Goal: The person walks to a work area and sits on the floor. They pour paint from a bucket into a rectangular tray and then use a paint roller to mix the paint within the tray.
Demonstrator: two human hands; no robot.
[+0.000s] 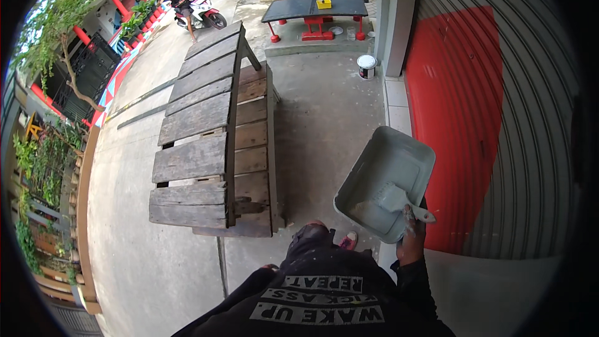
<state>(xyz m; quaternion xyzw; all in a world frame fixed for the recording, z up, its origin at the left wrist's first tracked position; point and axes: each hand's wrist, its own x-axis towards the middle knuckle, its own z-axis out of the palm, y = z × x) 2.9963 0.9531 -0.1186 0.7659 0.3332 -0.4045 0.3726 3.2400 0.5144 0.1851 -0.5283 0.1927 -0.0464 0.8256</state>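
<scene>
Crossing the grey plastic rectangular tray (382,159) at right of centre in the frame, the flat paintbrush (393,199) with its grey-coated head lay close against your right hand (410,237). Its head pointed toward the upper left, over the tray's floor, while its pale handle ran toward the lower right and past the rim. The tray's own long axis leaned steeply the other way, from lower left to upper right, so the brush lay roughly across it. Your right hand was closed at the tray's lower-right rim, its fingers against the brush handle; how firmly they pinched it, you could not tell. Your left hand (269,267) barely showed beyond the dark sleeve at lower centre, well apart from the brush, its finger pose hidden. Right of the tray rose the ribbed grey metal shutter (540,118) with its glossy red painted area (458,100).
</scene>
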